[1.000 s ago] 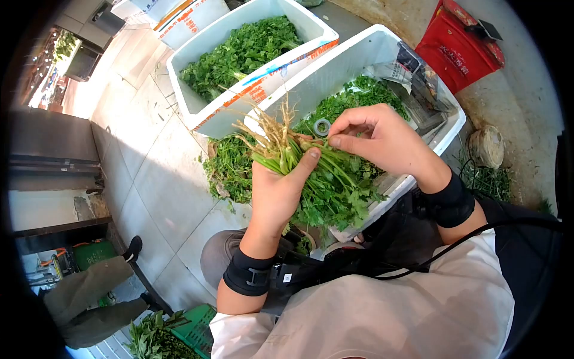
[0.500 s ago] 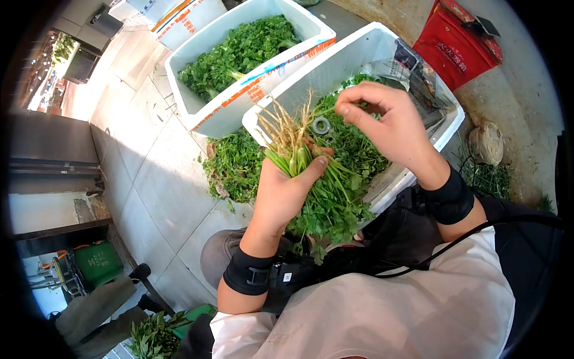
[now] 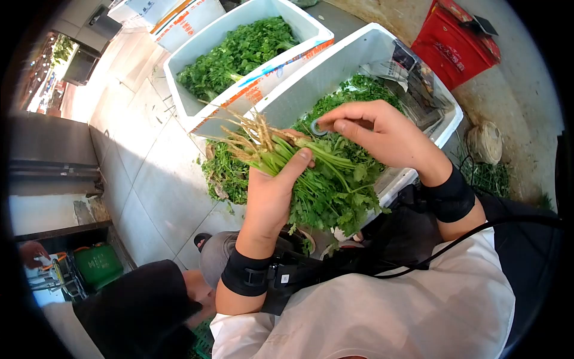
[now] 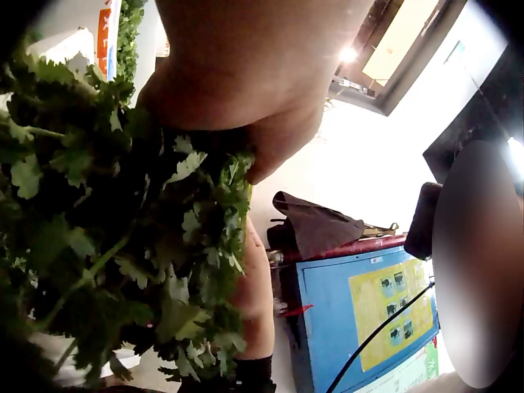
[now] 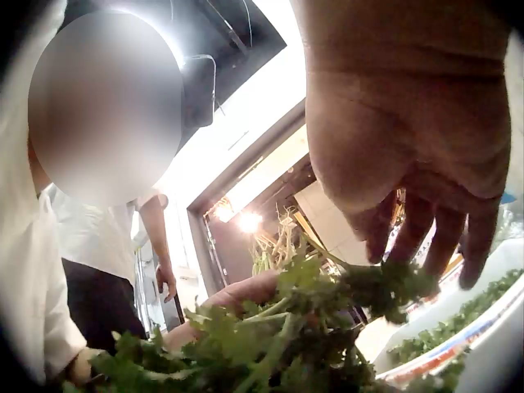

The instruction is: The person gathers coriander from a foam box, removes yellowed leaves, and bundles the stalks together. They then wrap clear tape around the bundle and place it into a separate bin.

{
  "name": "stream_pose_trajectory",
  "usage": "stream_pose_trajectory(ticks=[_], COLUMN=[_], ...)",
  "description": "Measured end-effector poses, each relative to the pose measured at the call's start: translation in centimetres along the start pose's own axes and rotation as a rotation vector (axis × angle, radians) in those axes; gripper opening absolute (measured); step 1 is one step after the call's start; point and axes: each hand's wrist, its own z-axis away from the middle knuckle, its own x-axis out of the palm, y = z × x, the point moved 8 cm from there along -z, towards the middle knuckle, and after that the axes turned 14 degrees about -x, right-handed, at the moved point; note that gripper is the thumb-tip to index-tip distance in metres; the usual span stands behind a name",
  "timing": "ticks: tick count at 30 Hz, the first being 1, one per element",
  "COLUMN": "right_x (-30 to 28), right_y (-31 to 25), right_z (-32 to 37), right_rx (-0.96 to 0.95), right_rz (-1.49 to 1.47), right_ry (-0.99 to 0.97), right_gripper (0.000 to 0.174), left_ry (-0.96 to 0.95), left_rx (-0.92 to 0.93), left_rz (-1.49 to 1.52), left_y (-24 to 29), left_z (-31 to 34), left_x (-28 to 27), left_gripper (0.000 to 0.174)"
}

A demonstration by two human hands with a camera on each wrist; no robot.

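Left hand [image 3: 270, 194] is gripping a rooted green bunch [image 3: 335, 188] by the foam box [image 3: 353, 54].
Fingers clamping its stems; right hand [image 3: 388, 134] is hovering beside it, can't tell if pinching.

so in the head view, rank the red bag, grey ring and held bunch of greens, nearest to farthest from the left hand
1. Bunch of greens: gripped in the left hand.
2. Grey ring: above and right of that hand.
3. Red bag: far upper right.
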Motion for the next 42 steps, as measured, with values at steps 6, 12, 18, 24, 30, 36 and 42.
stream_pose_trajectory(ticks=[6,12,18,24,30,36,42], right_x=[1.7,1.8,2.9,1.7,2.1,1.8,0.9], right_y=[-0.7,-1.7,-1.8,-1.5,-2.7,-2.7,-2.8], right_z=[0.3,0.2,0.4,-0.1,-0.4,-0.3,-0.4], right_rx=[0.071,0.0,0.109,0.033,-0.131,-0.097,-0.095], right_rz=[-0.281,-0.284,-0.37,-0.088,0.13,0.249,0.22], right_ry=[-0.162,-0.2,-0.226,-0.014,0.006,0.026,0.09], right_gripper=[0.026,0.03,0.038,0.029,0.028,0.022,0.016], left_ry=[-0.016,-0.025,0.031,0.042,0.072,0.103,0.12], left_rx=[0.06,0.054,0.066,0.041,0.074,0.045,0.037], left_rz=[0.075,0.127,0.115,0.138,-0.025,-0.182,-0.196], left_y=[0.5,0.8,1.0,-0.2,0.1,0.2,-0.1], left_z=[0.0,0.1,0.1,-0.6,-0.2,-0.1,-0.2], left_x=[-0.4,-0.3,-0.6,-1.3,-0.9,-0.9,-1.2], left_gripper=[0.024,0.023,0.023,0.029,0.027,0.027,0.026])
